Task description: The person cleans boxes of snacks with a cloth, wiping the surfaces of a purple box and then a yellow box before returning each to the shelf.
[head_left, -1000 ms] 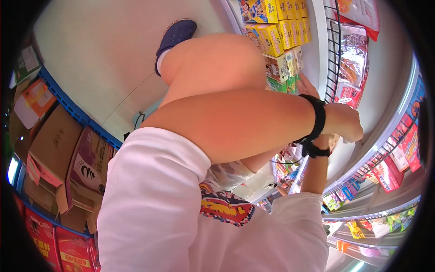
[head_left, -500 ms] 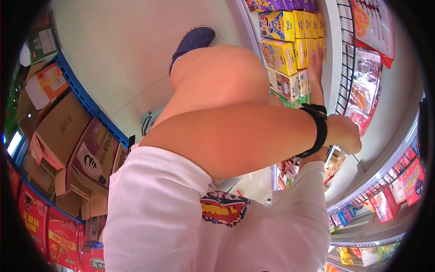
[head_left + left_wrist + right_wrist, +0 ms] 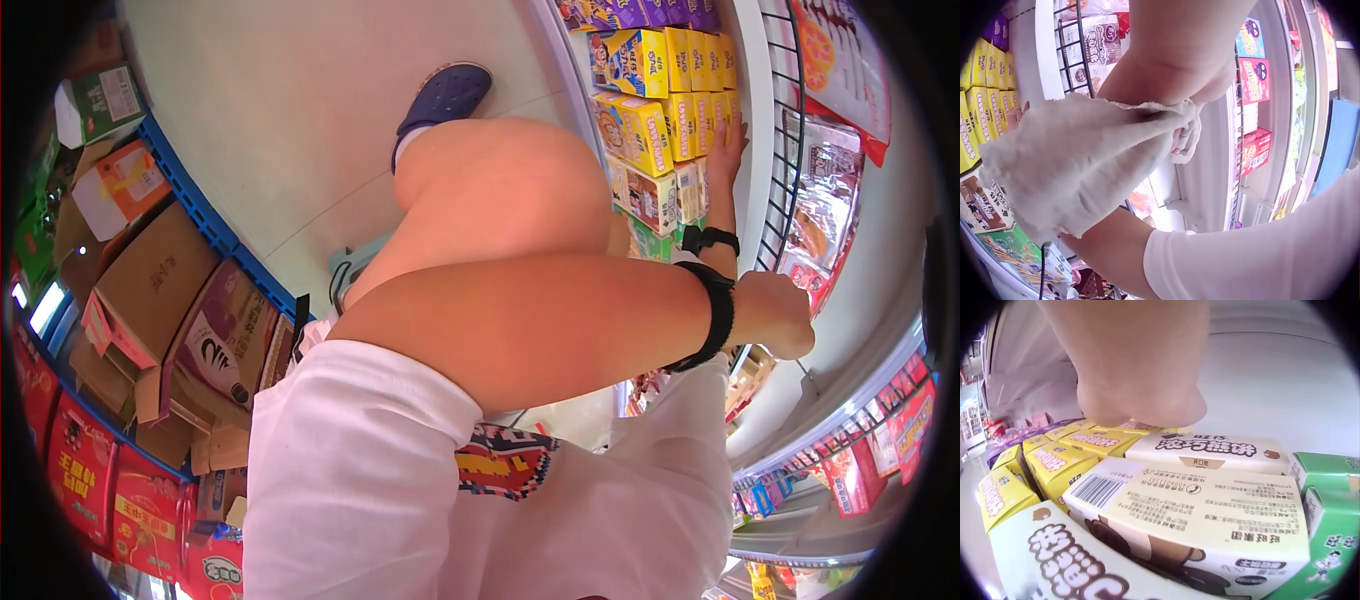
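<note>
My left hand (image 3: 776,315) is a fist at the shelf edge in the head view. In the left wrist view it grips a crumpled grey-white cloth (image 3: 1085,162) that hangs spread out, its frayed edge toward the boxes. My right hand (image 3: 728,155) reaches over the lower shelf, fingers extended, against the ends of yellow snack boxes (image 3: 690,120). In the right wrist view the heel of that hand shows above cream-coloured biscuit boxes (image 3: 1191,519), with yellow boxes (image 3: 1054,465) beyond; its fingers are hidden there. Green boxes (image 3: 1329,550) stand beside the cream ones.
A black wire rack (image 3: 785,130) borders the shelf, with bagged snacks (image 3: 825,190) behind it. Purple boxes (image 3: 640,14) stand past the yellow ones. Across the aisle floor (image 3: 260,100), opened cardboard cartons (image 3: 150,285) sit behind a blue rail (image 3: 205,225). My bent knee (image 3: 530,180) juts beside the shelf.
My right hand has come out from behind the left forearm and moved along the boxes, away from my body. The left hand stays a fist. The view has shifted, showing more purple boxes.
</note>
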`<state>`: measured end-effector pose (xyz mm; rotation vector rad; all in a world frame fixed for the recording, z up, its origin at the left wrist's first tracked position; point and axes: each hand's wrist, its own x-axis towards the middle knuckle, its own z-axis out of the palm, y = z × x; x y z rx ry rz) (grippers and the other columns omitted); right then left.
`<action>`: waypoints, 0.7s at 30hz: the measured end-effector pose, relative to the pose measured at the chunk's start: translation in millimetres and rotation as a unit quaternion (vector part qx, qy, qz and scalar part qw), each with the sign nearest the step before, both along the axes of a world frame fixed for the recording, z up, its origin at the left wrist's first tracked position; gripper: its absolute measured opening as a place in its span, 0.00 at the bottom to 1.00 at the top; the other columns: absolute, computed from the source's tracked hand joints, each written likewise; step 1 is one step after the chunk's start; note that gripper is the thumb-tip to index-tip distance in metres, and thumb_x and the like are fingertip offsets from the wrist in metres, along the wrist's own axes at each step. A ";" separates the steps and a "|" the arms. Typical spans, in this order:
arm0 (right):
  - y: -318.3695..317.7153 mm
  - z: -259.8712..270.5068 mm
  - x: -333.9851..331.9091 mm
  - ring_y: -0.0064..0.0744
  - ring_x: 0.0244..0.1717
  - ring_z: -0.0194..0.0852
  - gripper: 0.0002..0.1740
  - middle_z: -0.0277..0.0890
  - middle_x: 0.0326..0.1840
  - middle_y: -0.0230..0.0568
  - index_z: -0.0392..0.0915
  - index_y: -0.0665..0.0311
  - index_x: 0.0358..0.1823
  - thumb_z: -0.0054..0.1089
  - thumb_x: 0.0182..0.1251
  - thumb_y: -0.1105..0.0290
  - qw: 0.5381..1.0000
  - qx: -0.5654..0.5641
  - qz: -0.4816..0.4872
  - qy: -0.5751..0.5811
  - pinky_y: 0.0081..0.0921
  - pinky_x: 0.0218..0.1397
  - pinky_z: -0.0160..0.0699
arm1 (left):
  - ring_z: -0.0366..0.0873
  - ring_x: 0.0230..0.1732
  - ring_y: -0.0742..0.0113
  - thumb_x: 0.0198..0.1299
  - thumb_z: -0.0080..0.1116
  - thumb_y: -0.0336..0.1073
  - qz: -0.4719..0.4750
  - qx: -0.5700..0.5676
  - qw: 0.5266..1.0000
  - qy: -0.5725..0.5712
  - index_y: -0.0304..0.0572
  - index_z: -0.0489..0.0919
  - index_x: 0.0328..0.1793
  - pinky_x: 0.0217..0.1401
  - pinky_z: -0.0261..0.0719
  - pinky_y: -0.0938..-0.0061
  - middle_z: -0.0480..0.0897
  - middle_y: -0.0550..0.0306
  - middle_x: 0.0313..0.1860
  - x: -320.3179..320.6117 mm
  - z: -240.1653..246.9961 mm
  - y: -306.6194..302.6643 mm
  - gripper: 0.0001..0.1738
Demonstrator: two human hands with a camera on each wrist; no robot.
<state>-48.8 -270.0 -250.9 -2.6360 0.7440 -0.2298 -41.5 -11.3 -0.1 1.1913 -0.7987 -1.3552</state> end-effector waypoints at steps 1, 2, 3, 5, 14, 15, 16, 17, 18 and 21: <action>-1.5 -2.4 -0.3 0.55 0.88 0.49 0.32 0.52 0.88 0.59 0.61 0.52 0.86 0.49 0.85 0.55 1.000 -0.022 0.008 0.019 0.41 0.88 0.51 | 0.87 0.61 0.47 0.57 0.59 0.38 0.000 0.002 1.000 0.000 0.38 0.87 0.61 0.59 0.84 0.58 0.88 0.43 0.59 2.0 0.1 1.1 0.26; -3.0 -4.4 -1.7 0.55 0.88 0.49 0.32 0.52 0.88 0.59 0.61 0.52 0.86 0.49 0.85 0.55 1.000 -0.021 0.007 0.018 0.41 0.88 0.51 | 0.87 0.60 0.48 0.57 0.59 0.39 -0.010 0.009 1.000 -0.003 0.39 0.87 0.61 0.59 0.84 0.58 0.88 0.43 0.59 4.7 0.3 1.6 0.26; -3.7 -4.2 -2.6 0.56 0.88 0.50 0.32 0.52 0.88 0.60 0.61 0.50 0.85 0.49 0.85 0.54 1.000 -0.008 0.008 0.007 0.41 0.88 0.51 | 0.87 0.60 0.48 0.57 0.60 0.39 -0.019 0.014 1.000 -0.005 0.40 0.87 0.61 0.59 0.84 0.59 0.88 0.44 0.59 8.1 0.9 3.0 0.26; -6.0 -3.6 -3.3 0.57 0.88 0.50 0.31 0.53 0.88 0.61 0.62 0.48 0.85 0.48 0.86 0.54 1.000 0.005 0.009 -0.002 0.42 0.88 0.51 | 0.88 0.60 0.49 0.58 0.60 0.40 -0.023 0.011 1.000 -0.012 0.40 0.87 0.61 0.59 0.84 0.59 0.88 0.44 0.58 14.2 0.3 6.4 0.25; 14.8 7.7 17.6 0.50 0.81 0.66 0.27 0.66 0.82 0.58 0.73 0.55 0.78 0.56 0.80 0.71 0.996 -0.041 -0.076 0.015 0.37 0.82 0.65 | 0.88 0.59 0.50 0.58 0.60 0.39 -0.005 0.016 1.000 -0.003 0.40 0.88 0.60 0.58 0.85 0.59 0.89 0.45 0.57 20.0 -1.3 13.2 0.24; 31.8 10.0 26.3 0.49 0.82 0.65 0.27 0.66 0.82 0.57 0.72 0.57 0.79 0.56 0.80 0.71 0.994 0.063 -0.068 -0.055 0.37 0.82 0.64 | 0.88 0.58 0.51 0.58 0.60 0.39 -0.004 0.011 1.000 0.000 0.40 0.88 0.60 0.57 0.85 0.60 0.89 0.45 0.57 20.9 -1.1 13.9 0.24; 45.4 13.4 33.7 0.49 0.83 0.63 0.28 0.65 0.83 0.56 0.71 0.59 0.79 0.56 0.80 0.72 0.977 0.165 -0.059 -0.124 0.36 0.83 0.63 | 0.88 0.58 0.51 0.58 0.60 0.39 -0.002 0.010 1.000 0.001 0.40 0.88 0.60 0.57 0.85 0.60 0.89 0.45 0.57 20.1 -1.6 12.2 0.24; 53.0 16.8 43.7 0.51 0.85 0.60 0.28 0.63 0.84 0.55 0.69 0.60 0.80 0.55 0.81 0.70 0.988 0.091 0.041 -0.117 0.38 0.84 0.61 | 0.88 0.58 0.51 0.57 0.60 0.39 0.013 0.010 1.000 -0.003 0.40 0.88 0.59 0.57 0.85 0.60 0.89 0.45 0.56 18.1 -2.7 8.8 0.24; 58.7 16.0 52.7 0.52 0.86 0.57 0.28 0.62 0.85 0.55 0.67 0.62 0.81 0.54 0.82 0.69 0.984 0.015 0.140 -0.108 0.40 0.85 0.59 | 0.89 0.58 0.52 0.57 0.60 0.39 0.027 0.009 1.000 -0.007 0.40 0.88 0.59 0.56 0.85 0.60 0.89 0.46 0.55 16.9 -3.2 6.4 0.24; 77.9 3.0 64.9 0.65 0.86 0.50 0.29 0.58 0.86 0.56 0.67 0.59 0.81 0.51 0.83 0.62 0.971 -0.163 0.173 0.002 0.52 0.86 0.53 | 0.89 0.58 0.52 0.58 0.60 0.39 0.032 0.008 0.999 -0.015 0.41 0.88 0.59 0.56 0.85 0.61 0.89 0.46 0.55 18.0 -3.5 3.9 0.23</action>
